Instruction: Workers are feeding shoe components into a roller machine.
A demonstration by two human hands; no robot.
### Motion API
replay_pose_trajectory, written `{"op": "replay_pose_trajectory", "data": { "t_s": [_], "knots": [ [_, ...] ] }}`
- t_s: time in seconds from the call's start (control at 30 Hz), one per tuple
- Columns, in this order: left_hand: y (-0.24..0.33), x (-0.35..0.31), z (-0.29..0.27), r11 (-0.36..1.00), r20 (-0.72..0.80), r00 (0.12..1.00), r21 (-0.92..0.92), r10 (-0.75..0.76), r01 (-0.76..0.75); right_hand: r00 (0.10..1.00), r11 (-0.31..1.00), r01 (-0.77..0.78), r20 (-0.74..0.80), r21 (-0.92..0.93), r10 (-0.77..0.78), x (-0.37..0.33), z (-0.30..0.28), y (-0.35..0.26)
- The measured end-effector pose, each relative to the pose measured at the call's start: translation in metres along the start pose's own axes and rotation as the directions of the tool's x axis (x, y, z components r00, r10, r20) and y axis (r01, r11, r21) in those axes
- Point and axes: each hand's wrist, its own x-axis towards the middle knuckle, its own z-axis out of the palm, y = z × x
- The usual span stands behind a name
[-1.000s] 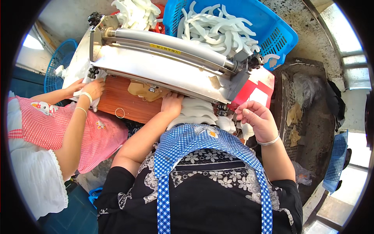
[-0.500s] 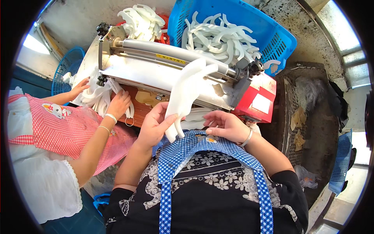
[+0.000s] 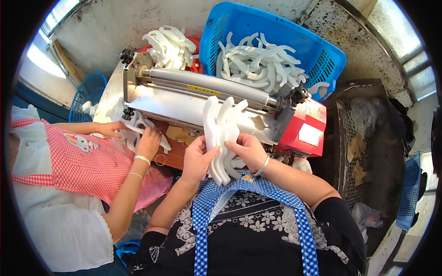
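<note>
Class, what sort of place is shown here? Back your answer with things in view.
Probably a small workshop. A metal roller machine stands in front, a blue basket behind it holds many curved white pieces, and similar pieces are in the person's left hand and right hand.

Workshop here, clearly | roller machine [image 3: 184, 108] up front | blue basket [image 3: 276, 27] heaped with white pieces [image 3: 262, 64] | stained wall [image 3: 115, 34] behind | two checked aprons [image 3: 207, 195]
</note>
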Motion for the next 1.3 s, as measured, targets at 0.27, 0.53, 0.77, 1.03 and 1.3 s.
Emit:
{"op": "replay_pose_trajectory", "data": {
  "t_s": [0.27,0.53,0.77,1.03,1.3],
  "knots": [
    [-0.003,0.017,-0.006,0.984,-0.105,0.994,0.173,-0.018,0.036,0.944,0.911,-0.314,-0.017,0.268,0.33,0.009,-0.001,0.004],
    [0.011,0.064,0.003,0.766,-0.084,0.976,0.634,0.202,-0.105,0.926,0.889,-0.298,-0.121,0.348,0.358,0.046,-0.012,-0.014],
    [0.005,0.078,-0.012,0.732,-0.088,0.934,0.649,0.345,-0.209,0.935,0.928,-0.239,-0.192,0.285,0.3,0.042,-0.008,-0.005],
    [0.043,0.031,-0.018,0.864,-0.07,0.966,0.466,0.248,-0.188,0.876,0.846,-0.479,0.061,0.236,0.479,0.008,-0.013,-0.009],
    [0.008,0.007,0.005,0.983,-0.052,0.995,0.164,0.088,-0.079,0.997,0.986,-0.034,0.075,0.161,0.022,0.006,0.005,-0.013]
  ]
}}
